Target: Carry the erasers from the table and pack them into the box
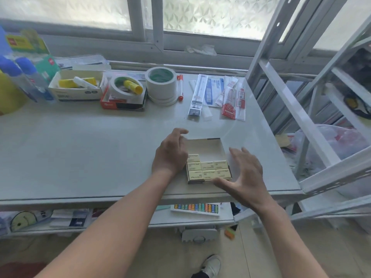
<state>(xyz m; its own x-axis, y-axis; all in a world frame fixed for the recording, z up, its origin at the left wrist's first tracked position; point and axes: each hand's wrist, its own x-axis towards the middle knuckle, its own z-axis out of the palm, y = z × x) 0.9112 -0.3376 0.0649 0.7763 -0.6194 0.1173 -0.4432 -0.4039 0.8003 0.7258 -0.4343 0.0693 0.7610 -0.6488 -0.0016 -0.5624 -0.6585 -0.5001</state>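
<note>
A shallow open cardboard box (214,145) lies near the front edge of the white table (80,149). Several pale yellow erasers (207,169) fill its near half in rows; its far half shows bare bottom. My left hand (170,153) rests against the box's left side, fingers curled over the left wall, and hides whatever lies under it. My right hand (245,173) hovers at the box's right front corner with fingers spread and nothing in it. I see no loose erasers on the table.
At the back stand tape rolls (161,85), a red marker (180,87), packaged pens (216,97), small boxes with glue sticks (80,85) and blue-capped bottles (24,77). A white metal rack (313,109) leans at the right. An abacus (195,209) lies on the lower shelf.
</note>
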